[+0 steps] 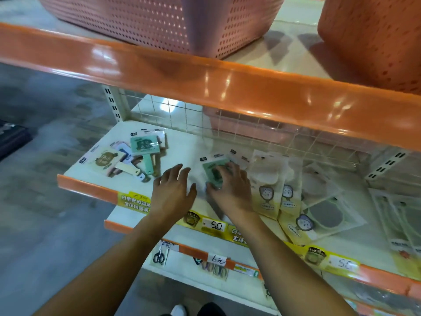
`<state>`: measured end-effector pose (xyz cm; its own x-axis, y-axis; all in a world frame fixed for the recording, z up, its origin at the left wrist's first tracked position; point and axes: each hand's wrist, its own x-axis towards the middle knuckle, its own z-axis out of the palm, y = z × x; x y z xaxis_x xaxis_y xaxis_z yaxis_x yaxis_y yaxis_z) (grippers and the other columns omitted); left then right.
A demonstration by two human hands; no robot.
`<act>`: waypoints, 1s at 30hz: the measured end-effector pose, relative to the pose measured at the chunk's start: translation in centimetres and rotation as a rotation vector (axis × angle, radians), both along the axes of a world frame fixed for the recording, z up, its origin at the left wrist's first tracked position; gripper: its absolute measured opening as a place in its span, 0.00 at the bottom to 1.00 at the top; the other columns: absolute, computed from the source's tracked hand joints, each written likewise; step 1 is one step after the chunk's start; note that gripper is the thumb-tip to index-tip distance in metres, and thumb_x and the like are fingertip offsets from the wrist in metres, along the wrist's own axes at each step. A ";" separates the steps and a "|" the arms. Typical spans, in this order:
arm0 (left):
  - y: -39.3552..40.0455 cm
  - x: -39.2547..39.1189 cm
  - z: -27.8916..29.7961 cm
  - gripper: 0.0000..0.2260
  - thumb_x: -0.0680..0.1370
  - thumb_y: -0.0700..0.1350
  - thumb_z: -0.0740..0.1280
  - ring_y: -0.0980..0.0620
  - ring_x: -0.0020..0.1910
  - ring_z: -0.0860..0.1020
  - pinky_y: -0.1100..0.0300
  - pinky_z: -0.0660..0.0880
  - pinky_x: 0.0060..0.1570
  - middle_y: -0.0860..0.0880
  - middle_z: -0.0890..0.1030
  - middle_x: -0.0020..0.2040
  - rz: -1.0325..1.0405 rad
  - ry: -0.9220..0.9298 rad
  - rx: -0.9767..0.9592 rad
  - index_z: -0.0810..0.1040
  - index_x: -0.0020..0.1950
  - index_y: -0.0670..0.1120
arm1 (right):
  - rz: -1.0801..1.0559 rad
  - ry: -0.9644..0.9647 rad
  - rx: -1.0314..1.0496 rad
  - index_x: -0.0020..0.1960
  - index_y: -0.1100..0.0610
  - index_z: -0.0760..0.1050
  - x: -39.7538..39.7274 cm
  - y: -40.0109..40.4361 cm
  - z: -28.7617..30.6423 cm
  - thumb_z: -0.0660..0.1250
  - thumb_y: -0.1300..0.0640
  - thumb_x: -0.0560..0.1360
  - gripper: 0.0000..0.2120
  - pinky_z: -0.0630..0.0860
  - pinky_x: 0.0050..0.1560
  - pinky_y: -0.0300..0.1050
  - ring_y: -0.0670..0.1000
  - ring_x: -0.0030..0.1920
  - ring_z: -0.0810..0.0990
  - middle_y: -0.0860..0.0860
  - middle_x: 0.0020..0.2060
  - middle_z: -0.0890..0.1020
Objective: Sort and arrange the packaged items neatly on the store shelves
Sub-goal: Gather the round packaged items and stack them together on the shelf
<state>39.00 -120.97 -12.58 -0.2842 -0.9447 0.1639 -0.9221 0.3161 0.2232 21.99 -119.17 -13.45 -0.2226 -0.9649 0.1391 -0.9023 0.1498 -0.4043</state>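
Nearest the front edge of the middle shelf (91, 190), the left hand (173, 190) hovers with fingers spread and nearly straight, holding nothing. Just beside it, the right hand (230, 190) lies over a green packaged mirror (213, 171), fingers curled over the pack's near edge and top; whether the thumb pinches underneath cannot be told (motion blur softens that spot).

The risk, as I judge it, starts here. The packs look like glossy film sleeves, slick and flat, lying on a smooth cream shelf with only a low orange lip and a strip of yellow price labels (214, 224) along the front. A push toward that edge could slide the pack over it, down toward the lower shelf where scissors (159, 256) hang. A sweep to the right could ruffle the overlapped cream-and-yellow packs (271, 192), which already sit fanned and partly stacked, so one nudge may shift several.

Toward the shelf's left end, a loose heap of paddle-shaped mirrors (136, 158) lies crossed at odd angles: a teal square face with a long handle, a beige one beside it, thin card backs beneath. Their handles stick out, and the open left hand could catch one.

At the back edge stands a white wire grid (182, 115), rigid and open-meshed. Above, a glossy orange-fronted upper shelf carries perforated pink plastic baskets (159, 21).
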 end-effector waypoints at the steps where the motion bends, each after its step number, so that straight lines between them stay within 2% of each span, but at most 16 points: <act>1: 0.1 0.5 0.1 0.24 0.79 0.56 0.60 0.43 0.71 0.66 0.46 0.64 0.67 0.47 0.66 0.74 0.036 -0.004 0.000 0.66 0.73 0.49 | 0.026 -0.009 -0.005 0.65 0.47 0.72 0.5 -0.2 -0.1 0.66 0.39 0.71 0.25 0.68 0.64 0.52 0.58 0.65 0.67 0.50 0.68 0.67; 10: 1.3 7.5 0.3 0.24 0.79 0.56 0.59 0.43 0.71 0.66 0.46 0.64 0.66 0.45 0.67 0.73 0.281 -0.001 0.005 0.66 0.72 0.48 | 0.251 0.029 -0.011 0.67 0.49 0.71 7.3 -2.6 0.2 0.65 0.39 0.73 0.26 0.70 0.62 0.51 0.58 0.64 0.68 0.50 0.68 0.68; 15: 0.9 12.3 0.3 0.24 0.79 0.56 0.59 0.45 0.71 0.66 0.48 0.64 0.65 0.48 0.66 0.74 0.347 0.012 0.005 0.64 0.73 0.49 | 0.340 0.045 -0.050 0.66 0.52 0.73 12.1 -4.5 1.1 0.66 0.41 0.73 0.25 0.71 0.59 0.52 0.59 0.62 0.70 0.52 0.66 0.70; 26: -2.9 20.0 0.5 0.23 0.79 0.56 0.59 0.45 0.71 0.64 0.50 0.61 0.66 0.47 0.66 0.74 0.334 -0.008 0.004 0.66 0.72 0.49 | 0.281 0.016 -0.090 0.64 0.51 0.74 21.9 -13.0 1.9 0.68 0.43 0.72 0.23 0.69 0.59 0.50 0.59 0.60 0.71 0.52 0.64 0.72; 30: -4.6 21.4 0.2 0.23 0.78 0.56 0.59 0.46 0.71 0.65 0.49 0.59 0.68 0.48 0.67 0.73 0.314 -0.026 0.001 0.66 0.71 0.50 | 0.255 0.041 -0.083 0.64 0.52 0.74 23.7 -15.6 1.6 0.67 0.42 0.73 0.23 0.69 0.60 0.52 0.60 0.60 0.71 0.53 0.64 0.72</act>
<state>60.40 -125.57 -12.34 0.0179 -0.9871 0.1593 -0.9800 0.0143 0.1986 45.68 -134.73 -11.89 0.0341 -0.9740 0.2238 -0.9225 -0.1168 -0.3678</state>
